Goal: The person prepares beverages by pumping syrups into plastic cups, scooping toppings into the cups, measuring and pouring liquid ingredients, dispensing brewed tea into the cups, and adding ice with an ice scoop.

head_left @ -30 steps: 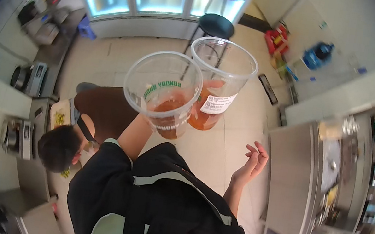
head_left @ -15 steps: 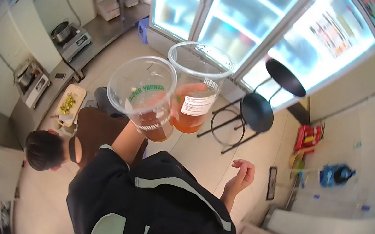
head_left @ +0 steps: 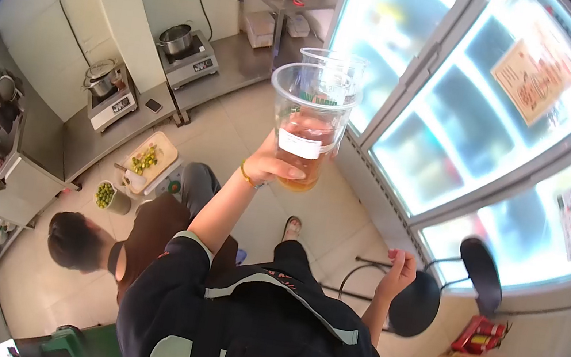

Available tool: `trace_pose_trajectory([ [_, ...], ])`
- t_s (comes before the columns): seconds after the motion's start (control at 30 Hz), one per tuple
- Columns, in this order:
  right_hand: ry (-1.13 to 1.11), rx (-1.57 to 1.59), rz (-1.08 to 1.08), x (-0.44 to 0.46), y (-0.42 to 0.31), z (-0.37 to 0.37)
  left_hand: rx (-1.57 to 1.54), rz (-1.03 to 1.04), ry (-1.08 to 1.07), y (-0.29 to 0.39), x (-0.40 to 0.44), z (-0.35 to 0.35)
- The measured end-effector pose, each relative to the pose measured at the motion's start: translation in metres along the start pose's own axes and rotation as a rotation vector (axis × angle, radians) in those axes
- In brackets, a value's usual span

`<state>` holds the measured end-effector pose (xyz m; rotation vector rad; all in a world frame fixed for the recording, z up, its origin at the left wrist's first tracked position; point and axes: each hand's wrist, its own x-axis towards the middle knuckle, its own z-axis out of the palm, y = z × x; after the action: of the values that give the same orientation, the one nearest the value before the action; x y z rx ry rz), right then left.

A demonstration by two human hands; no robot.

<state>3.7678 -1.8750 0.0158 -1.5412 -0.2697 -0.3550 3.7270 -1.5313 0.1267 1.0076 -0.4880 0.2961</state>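
Observation:
My left hand (head_left: 276,166), with a yellow band at its wrist, is wrapped round the lower part of a clear plastic cup (head_left: 313,120). The cup bears a white label and has reddish-brown liquid in its bottom. A second clear cup (head_left: 333,58) shows behind the first, mostly hidden by it, so its contents and grip are hard to make out. My right hand (head_left: 401,268) hangs lower to the right, near a black stool (head_left: 416,305). Its fingers are loosely bent and apart, holding nothing.
A crouching person (head_left: 159,233) in brown is at the left, beside a tray of green pieces (head_left: 153,159) and a filled container (head_left: 113,198). Lit glass-door fridges (head_left: 449,122) stand at the right. Steel counters (head_left: 227,74) carry cookers (head_left: 190,64) and pots.
My view has turned, bringing the fridges and stool nearer. The two cups have swung from side by side to one behind the other. My right hand has stayed empty.

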Motion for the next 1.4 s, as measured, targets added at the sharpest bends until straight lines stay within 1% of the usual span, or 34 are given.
trace_pose_trajectory([
  [0.1,-0.118,0.032,-0.034,0.095,0.049,0.044,0.225,0.081,0.114,-0.011,0.054,-0.045],
  [0.13,-0.158,0.037,-0.039,0.133,0.063,0.061,0.276,0.066,0.146,-0.004,0.071,-0.052],
  [0.17,-0.193,0.047,-0.043,0.171,0.077,0.081,0.308,0.096,0.179,-0.005,0.09,-0.062],
  [0.23,-0.246,-0.075,0.0,0.262,0.124,0.12,0.376,0.13,0.237,-0.006,0.123,-0.084],
  [0.27,-0.229,-0.228,-0.058,0.302,0.13,0.143,0.45,0.147,0.24,-0.005,0.136,-0.099],
  [0.3,-0.207,-0.38,-0.117,0.341,0.135,0.166,0.447,0.149,0.263,-0.004,0.151,-0.11],
  [0.37,-0.125,-0.484,-0.282,0.428,0.184,0.204,0.48,0.163,0.289,-0.004,0.179,-0.13],
  [0.4,-0.077,-0.533,-0.26,0.465,0.206,0.221,0.517,0.178,0.292,-0.003,0.192,-0.142],
  [0.43,-0.032,-0.584,-0.238,0.491,0.22,0.239,0.523,0.15,0.315,-0.001,0.201,-0.153],
  [0.47,0.042,-0.614,-0.227,0.507,0.221,0.258,0.526,0.123,0.336,0.002,0.21,-0.161],
  [0.57,0.131,-0.698,-0.144,0.546,0.245,0.293,0.556,0.116,0.351,0.006,0.24,-0.199],
  [0.6,0.323,-0.644,-0.266,0.542,0.248,0.306,0.556,0.116,0.347,0.007,0.249,-0.213],
  [0.7,0.437,-0.544,-0.171,0.538,0.248,0.303,0.529,0.107,0.321,0.006,0.274,-0.253],
  [0.73,0.435,-0.539,-0.1,0.542,0.254,0.294,0.515,0.105,0.302,0.004,0.283,-0.267],
  [0.83,0.407,-0.058,-0.11,0.561,0.277,0.282,0.442,0.117,0.187,-0.001,0.327,-0.309],
  [0.9,0.428,-0.328,-0.108,0.564,0.275,0.278,0.341,0.112,0.125,-0.007,0.356,-0.323],
  [0.93,0.429,-0.201,-0.042,0.567,0.28,0.278,0.292,0.069,0.057,-0.014,0.369,-0.332],
  [0.97,0.492,-0.288,-0.028,0.567,0.285,0.277,0.244,0.035,-0.013,-0.021,0.381,-0.344],
  [1.03,0.557,-0.351,0.032,0.556,0.272,0.282,0.167,-0.02,-0.136,-0.036,0.403,-0.37],
  [1.1,0.58,-0.452,-0.001,0.539,0.278,0.282,0.104,-0.08,-0.252,-0.058,0.424,-0.394],
  [1.17,0.586,-0.443,0.013,0.497,0.248,0.297,0.058,-0.159,-0.378,-0.082,0.445,-0.42],
  [1.23,0.533,-0.238,-0.001,0.444,0.221,0.301,0.023,-0.261,-0.481,-0.106,0.456,-0.44],
  [1.3,0.591,-0.21,-0.024,0.375,0.199,0.299,0.0,-0.356,-0.563,-0.128,0.457,-0.449],
  [1.37,0.707,-0.509,0.105,0.302,0.194,0.296,-0.02,-0.441,-0.632,-0.148,0.451,-0.45],
  [1.4,0.664,-0.888,0.189,0.268,0.196,0.302,-0.036,-0.471,-0.657,-0.16,0.45,-0.45],
])
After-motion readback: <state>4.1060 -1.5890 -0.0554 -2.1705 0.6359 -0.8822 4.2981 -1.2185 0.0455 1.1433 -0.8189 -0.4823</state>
